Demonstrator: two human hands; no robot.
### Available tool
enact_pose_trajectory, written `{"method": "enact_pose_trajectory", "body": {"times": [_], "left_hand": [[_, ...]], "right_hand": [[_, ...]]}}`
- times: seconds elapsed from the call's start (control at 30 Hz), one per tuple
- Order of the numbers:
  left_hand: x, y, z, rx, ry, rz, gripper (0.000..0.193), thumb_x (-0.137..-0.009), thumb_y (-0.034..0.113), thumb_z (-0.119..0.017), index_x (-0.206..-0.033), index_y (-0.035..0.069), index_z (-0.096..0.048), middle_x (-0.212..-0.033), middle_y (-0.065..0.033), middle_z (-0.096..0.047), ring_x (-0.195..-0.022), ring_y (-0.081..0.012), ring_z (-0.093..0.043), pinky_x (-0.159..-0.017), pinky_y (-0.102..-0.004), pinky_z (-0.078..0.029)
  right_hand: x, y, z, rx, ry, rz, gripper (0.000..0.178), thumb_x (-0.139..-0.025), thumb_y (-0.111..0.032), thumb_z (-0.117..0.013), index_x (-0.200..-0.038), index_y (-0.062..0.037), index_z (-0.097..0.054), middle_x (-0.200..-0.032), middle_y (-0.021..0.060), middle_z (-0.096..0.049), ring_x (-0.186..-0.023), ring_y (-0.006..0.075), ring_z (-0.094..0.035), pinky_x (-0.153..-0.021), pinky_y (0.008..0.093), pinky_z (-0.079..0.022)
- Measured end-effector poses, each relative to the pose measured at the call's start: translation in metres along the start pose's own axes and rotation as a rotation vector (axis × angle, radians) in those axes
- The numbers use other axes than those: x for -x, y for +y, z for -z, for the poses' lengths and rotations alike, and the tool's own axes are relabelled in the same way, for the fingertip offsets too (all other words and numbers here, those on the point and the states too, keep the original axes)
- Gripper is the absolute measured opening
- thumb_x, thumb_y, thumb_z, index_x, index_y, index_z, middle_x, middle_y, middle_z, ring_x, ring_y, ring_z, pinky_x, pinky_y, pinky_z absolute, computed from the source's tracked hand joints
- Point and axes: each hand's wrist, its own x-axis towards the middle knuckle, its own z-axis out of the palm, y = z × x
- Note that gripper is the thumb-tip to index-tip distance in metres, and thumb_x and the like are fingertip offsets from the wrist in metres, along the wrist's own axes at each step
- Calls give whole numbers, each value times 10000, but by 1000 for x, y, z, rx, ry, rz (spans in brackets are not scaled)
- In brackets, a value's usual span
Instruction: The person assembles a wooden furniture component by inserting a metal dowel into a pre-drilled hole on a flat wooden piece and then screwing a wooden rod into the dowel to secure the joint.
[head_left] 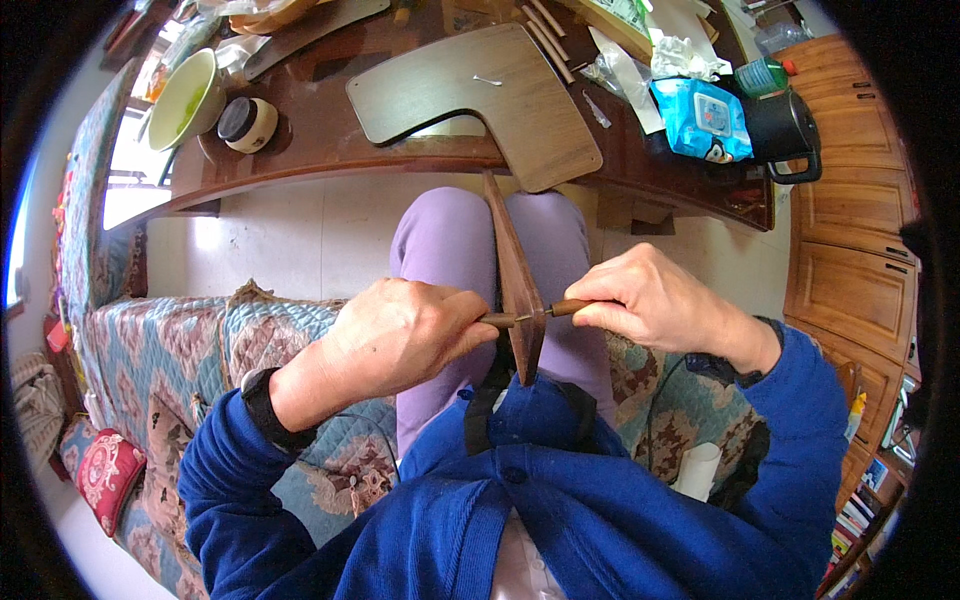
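Note:
A narrow brown wooden board [512,250] stands on edge between my knees, its far end near the table edge. My left hand [405,325] is closed around a short wooden rod [498,320] whose end meets the board's left face. From the right, my right hand [645,300] pinches another short wooden rod [566,307]. A thin metal piece shows between that rod and the board's near end. Fingers hide most of both rods.
On the table [330,165] lies an L-shaped wooden panel [440,85] with a cotton swab [487,81]. Several wooden rods [548,45] lie behind it. A blue wipes pack [703,120], black mug [782,130], dark-lidded jar [247,125] and bowl [188,103] stand around. A quilted sofa [270,330] surrounds me.

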Motion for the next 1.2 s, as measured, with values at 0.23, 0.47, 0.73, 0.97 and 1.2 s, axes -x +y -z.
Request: {"method": "enact_pose_trajectory", "body": {"times": [0.23, 0.47, 0.73, 0.97, 1.2], "left_hand": [[-7, 16, -7, 155, 3, 82, 294, -1018, 305, -604, -923, 32, -657, -741, -188, -663, -715, -410, -685, -640, -491, -552], [-2, 36, -5, 44, 72, 91, 318, -982, 278, -681, -1164, 29, -605, -870, -186, -698, -773, -402, -697, -666, -473, -556], [12, 34, -14, 72, 144, 124, 358, -983, 334, -673, -1156, 32, -590, -874, -176, -687, -767, -398, -695, -644, -469, -549], [18, 15, -13, 74, 142, 35, 267, -976, 255, -671, -1135, 46, -624, -874, -175, -683, -766, -397, -688, -663, -463, -546], [17, 0, -16, 54, 205, -58, 197, -947, 133, -689, -1120, 44, -660, -864, -141, -665, -754, -355, -674, -671, -434, -543]], "right_hand": [[23, 7, -12, 340, 200, 118, 274, -834, -131, -784, -1070, -11, -712, -807, 146, -678, -722, 321, -674, -635, 400, -525], [30, -7, -23, 288, 213, 91, 216, -844, -148, -776, -983, -17, -676, -801, 134, -674, -717, 318, -682, -632, 407, -537], [24, -23, -29, 387, 194, 74, 247, -852, -150, -783, -1026, -3, -688, -829, 124, -698, -724, 306, -692, -639, 395, -549], [13, -27, -25, 404, 39, 40, 218, -912, -176, -733, -1040, -4, -693, -851, 160, -706, -765, 355, -701, -666, 434, -552], [-1, -29, -17, 222, -15, -34, 210, -947, -185, -682, -998, 18, -704, -894, 212, -706, -792, 416, -679, -702, 473, -543]]}}
